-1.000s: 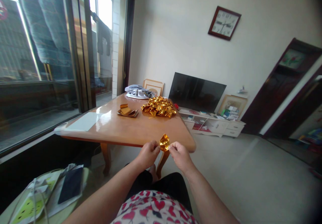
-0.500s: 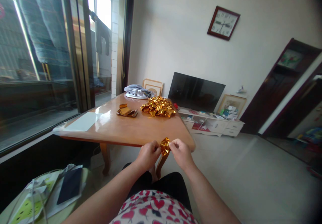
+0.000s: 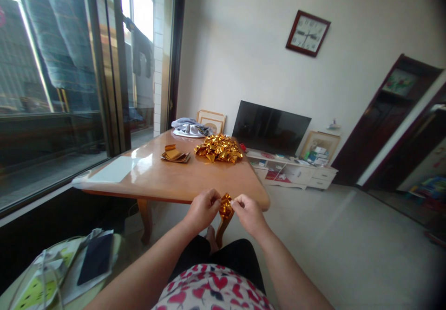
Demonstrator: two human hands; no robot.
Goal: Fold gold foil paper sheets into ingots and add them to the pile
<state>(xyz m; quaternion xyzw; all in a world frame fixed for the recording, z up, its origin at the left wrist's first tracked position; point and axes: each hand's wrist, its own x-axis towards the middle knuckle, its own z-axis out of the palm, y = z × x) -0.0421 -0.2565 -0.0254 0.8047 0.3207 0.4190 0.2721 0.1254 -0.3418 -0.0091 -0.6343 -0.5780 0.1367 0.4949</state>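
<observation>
Between my two hands, just off the near edge of the wooden table point(image 3: 195, 182), is a piece of shiny gold foil point(image 3: 226, 206), folded and creased. My left hand point(image 3: 206, 207) pinches its left side with closed fingers. The fingers of my right hand point(image 3: 246, 208) are closed on its right side. Farther back on the table lies a heap of crumpled gold foil pieces point(image 3: 219, 148). Left of the heap sits a small stack of flat gold-brown sheets point(image 3: 175, 154), the top one curling up.
A pale flat sheet point(image 3: 113, 169) lies at the table's left end, and folded clothes point(image 3: 191, 127) at its far end. At lower left, a stool point(image 3: 116, 254) bears a phone point(image 3: 95, 258) and cables. A TV point(image 3: 272, 126) stands behind the table, above a white cabinet point(image 3: 303, 174).
The gold foil piece has turned and looks narrower between my fingers. My left hand has risen slightly and both hands have shifted a little to the left.
</observation>
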